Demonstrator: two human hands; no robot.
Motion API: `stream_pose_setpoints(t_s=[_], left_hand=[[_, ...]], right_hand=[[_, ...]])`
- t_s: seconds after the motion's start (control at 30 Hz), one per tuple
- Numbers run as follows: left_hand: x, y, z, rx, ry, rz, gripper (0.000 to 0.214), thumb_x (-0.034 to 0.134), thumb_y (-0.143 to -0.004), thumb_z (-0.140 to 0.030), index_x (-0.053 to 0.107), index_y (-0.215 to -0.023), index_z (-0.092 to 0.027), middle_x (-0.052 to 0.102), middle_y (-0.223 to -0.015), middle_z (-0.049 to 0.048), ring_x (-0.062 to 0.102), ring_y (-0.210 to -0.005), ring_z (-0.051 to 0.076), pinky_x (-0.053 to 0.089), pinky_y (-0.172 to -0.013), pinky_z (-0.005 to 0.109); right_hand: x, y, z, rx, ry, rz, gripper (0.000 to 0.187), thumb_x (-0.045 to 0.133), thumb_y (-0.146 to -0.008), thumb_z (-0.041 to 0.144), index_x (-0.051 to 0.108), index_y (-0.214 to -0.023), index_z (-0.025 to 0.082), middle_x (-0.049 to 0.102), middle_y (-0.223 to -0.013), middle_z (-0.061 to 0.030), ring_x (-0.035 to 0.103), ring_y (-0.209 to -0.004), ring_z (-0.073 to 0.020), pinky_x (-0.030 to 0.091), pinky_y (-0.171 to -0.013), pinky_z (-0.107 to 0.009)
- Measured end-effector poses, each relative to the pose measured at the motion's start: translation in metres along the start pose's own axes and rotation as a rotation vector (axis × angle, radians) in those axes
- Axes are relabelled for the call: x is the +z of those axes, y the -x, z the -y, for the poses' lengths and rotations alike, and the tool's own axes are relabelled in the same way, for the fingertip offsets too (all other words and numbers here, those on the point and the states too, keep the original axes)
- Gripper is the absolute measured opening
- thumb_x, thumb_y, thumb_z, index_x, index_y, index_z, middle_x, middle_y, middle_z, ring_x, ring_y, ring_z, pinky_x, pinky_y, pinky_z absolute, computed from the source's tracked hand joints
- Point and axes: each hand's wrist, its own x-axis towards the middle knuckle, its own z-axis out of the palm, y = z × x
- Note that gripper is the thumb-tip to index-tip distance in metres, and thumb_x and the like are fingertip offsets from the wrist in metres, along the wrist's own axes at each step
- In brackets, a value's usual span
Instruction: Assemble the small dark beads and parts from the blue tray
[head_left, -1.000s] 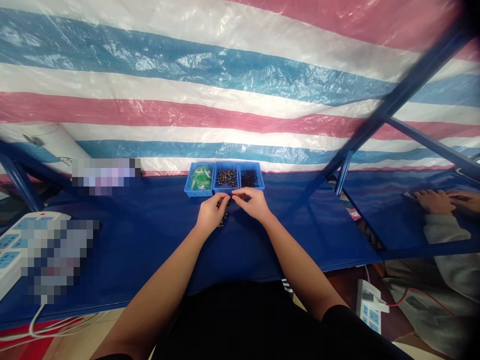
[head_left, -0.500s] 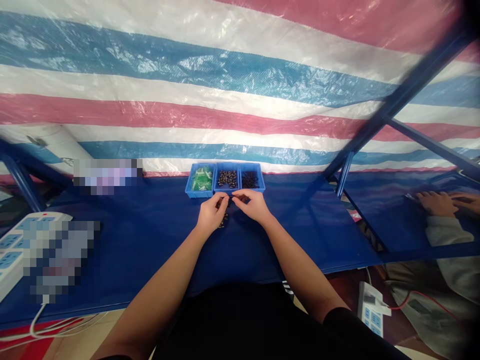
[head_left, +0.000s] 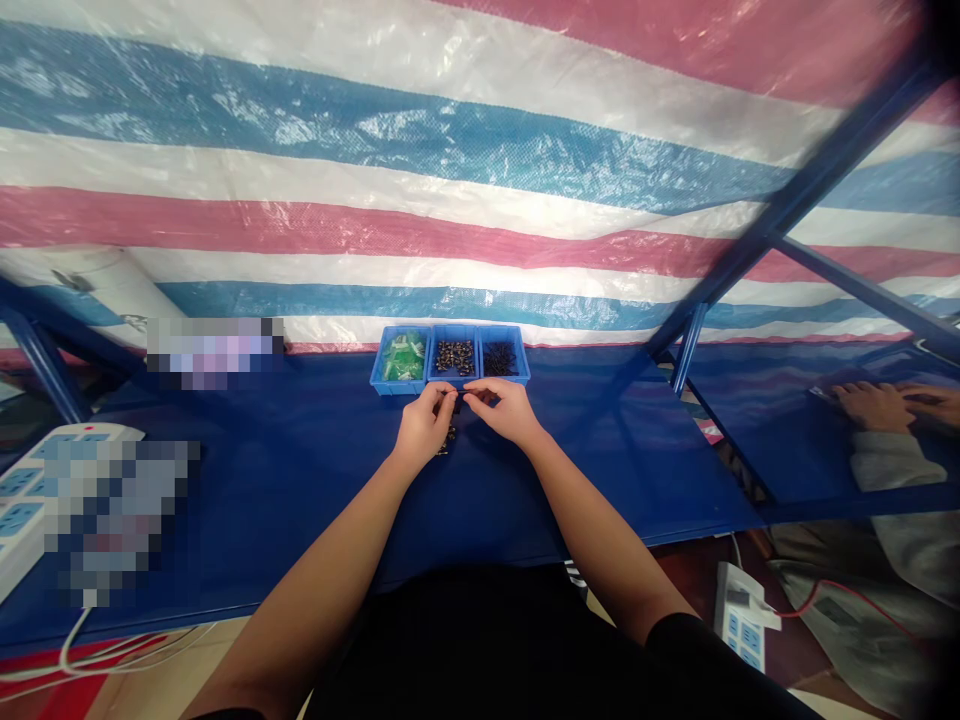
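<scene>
My left hand and my right hand meet fingertip to fingertip just in front of the bins. Both are closed in a pinch on a small dark piece that is too tiny to name. Several small brass-coloured parts lie on the blue table beside my left hand, partly hidden by it. Behind my hands, a blue bin has green items in clear bags. The middle bin contains small brass-and-black parts, and the right bin has thin black pieces.
A white power strip and a blurred-out object lie at the left. Blue metal frame bars rise at the right. Beyond them are another person's hands. Striped plastic sheeting hangs behind the blue table.
</scene>
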Motion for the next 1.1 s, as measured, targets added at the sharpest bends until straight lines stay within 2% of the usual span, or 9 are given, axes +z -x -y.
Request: stream_pose_setpoints(t_s=[0.23,0.4,0.67,0.9,1.1], left_hand=[[-0.002,0.0004,-0.0031,-0.012,-0.003,0.019,0.028,0.044,-0.093,-0.042,0.059,-0.101,-0.02,0.063,-0.067,-0.0018,0.061,-0.059,0.013,0.044,-0.059,0.022],[-0.002,0.0006,-0.0067,-0.006,0.023,0.017,0.026,0.046,-0.093,-0.039,0.058,-0.107,-0.021,0.063,-0.066,-0.0028,0.061,-0.059,0.011,0.045,-0.061,0.021],[0.0,-0.0007,-0.0013,-0.009,-0.002,0.007,0.025,0.045,-0.093,-0.041,0.058,-0.101,-0.021,0.063,-0.067,-0.002,0.06,-0.059,0.012,0.044,-0.06,0.022],[-0.002,0.0003,-0.0046,-0.019,-0.007,0.018,0.027,0.043,-0.094,-0.042,0.058,-0.101,-0.02,0.062,-0.065,-0.0024,0.059,-0.058,0.013,0.044,-0.06,0.023],[-0.0002,0.0012,-0.0054,0.002,0.009,0.007,0.028,0.047,-0.091,-0.045,0.059,-0.099,-0.021,0.062,-0.065,-0.0025,0.057,-0.056,0.012,0.042,-0.056,0.023]], right_hand=[[-0.001,-0.0004,0.0018,0.003,0.026,0.005,0.02,0.061,-0.083,0.03,0.072,-0.095,0.019,0.072,-0.084,-0.0048,0.066,-0.072,-0.0153,0.054,-0.068,-0.028],[-0.0025,-0.001,0.0018,0.001,0.031,-0.016,0.019,0.061,-0.083,0.029,0.072,-0.094,0.019,0.072,-0.083,-0.005,0.065,-0.071,-0.0153,0.053,-0.067,-0.027],[-0.0006,0.0001,0.0012,-0.01,0.033,0.001,0.021,0.061,-0.083,0.028,0.072,-0.098,0.019,0.072,-0.085,-0.0047,0.066,-0.071,-0.015,0.054,-0.069,-0.028],[-0.0008,0.0001,0.0024,-0.041,0.064,0.005,0.019,0.061,-0.083,0.028,0.073,-0.096,0.02,0.072,-0.082,-0.004,0.065,-0.069,-0.0149,0.054,-0.069,-0.028],[-0.0025,0.0001,0.0034,-0.008,0.079,0.027,0.018,0.06,-0.083,0.028,0.072,-0.094,0.02,0.071,-0.083,-0.0043,0.064,-0.07,-0.0149,0.053,-0.068,-0.028]])
